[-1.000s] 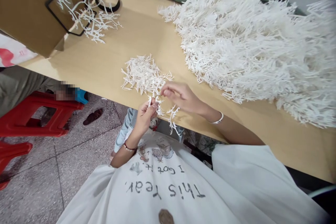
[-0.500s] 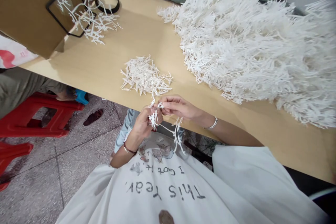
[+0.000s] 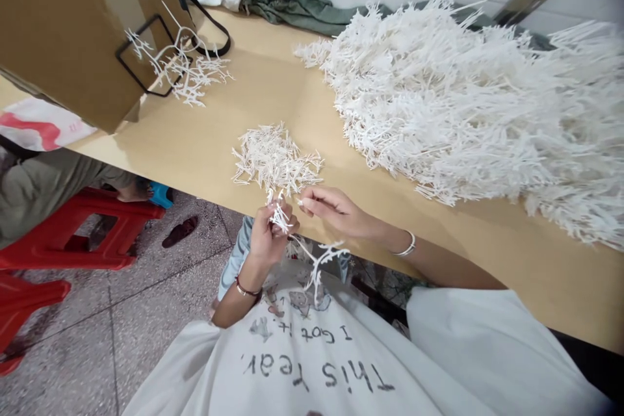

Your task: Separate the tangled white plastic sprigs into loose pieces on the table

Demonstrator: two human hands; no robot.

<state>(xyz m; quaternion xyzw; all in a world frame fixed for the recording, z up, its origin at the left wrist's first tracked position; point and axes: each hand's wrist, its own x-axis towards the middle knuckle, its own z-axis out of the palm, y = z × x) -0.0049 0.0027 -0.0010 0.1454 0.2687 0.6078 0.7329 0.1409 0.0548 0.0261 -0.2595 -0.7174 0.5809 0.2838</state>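
Note:
My left hand (image 3: 267, 239) is closed around a white branched sprig (image 3: 318, 262), which looks like plastic. One forked end of the sprig hangs out to the right over my shirt, and a bunch of its small tips sticks up between thumb and fingers. To the right, my right hand (image 3: 336, 209) is pinched, a little apart from the left. At its fingertips shows a tiny white piece, too small to make out fully. Just beyond both hands, a small heap of short white bits (image 3: 277, 159) lies on the table (image 3: 273, 88).
A big pile of white branched sprigs (image 3: 458, 104) covers the table's right side. Another sprig (image 3: 195, 75) lies by a cardboard box (image 3: 73, 32) with a black wire frame. Green cloth (image 3: 302, 6) runs along the wall. At left, a person's leg (image 3: 53, 185) is near a red stool (image 3: 112, 227).
My right hand has drawn apart from the left, where the two were touching. The hanging end of the sprig has swung and turned. The whole view has tilted up slightly.

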